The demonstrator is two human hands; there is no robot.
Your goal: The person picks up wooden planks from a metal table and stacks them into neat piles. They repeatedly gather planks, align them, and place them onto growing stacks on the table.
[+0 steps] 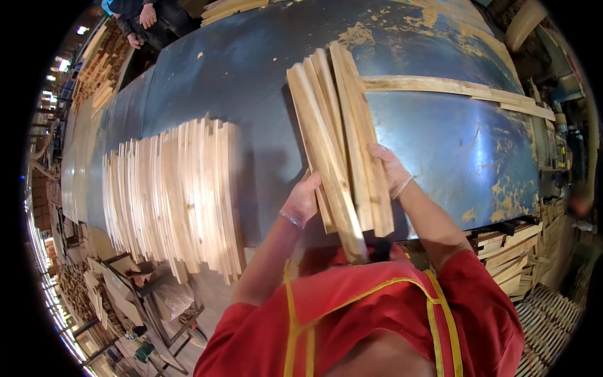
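Note:
Several pale wooden strips [326, 119] are gathered in a loose bundle between my two gloved hands, over the dark metal tabletop [267, 94]. My left hand [303, 198] grips the bundle's left side near its lower end. On the right side, my right hand [391, 168] presses round the edge, thumb on top. The strips lean at slightly different angles, with a gap between the left ones and the right ones. One strip's near end reaches down to my red apron [358, 295]. To the left lies a wide row of similar wooden strips [176, 188], side by side.
A long wooden batten [440, 84] crosses the table at the right. Sawdust [358, 34] is scattered toward the far edge. At the far left stands another person, whose hand [147, 16] shows. Stacked wood [509, 251] sits below the table at the right.

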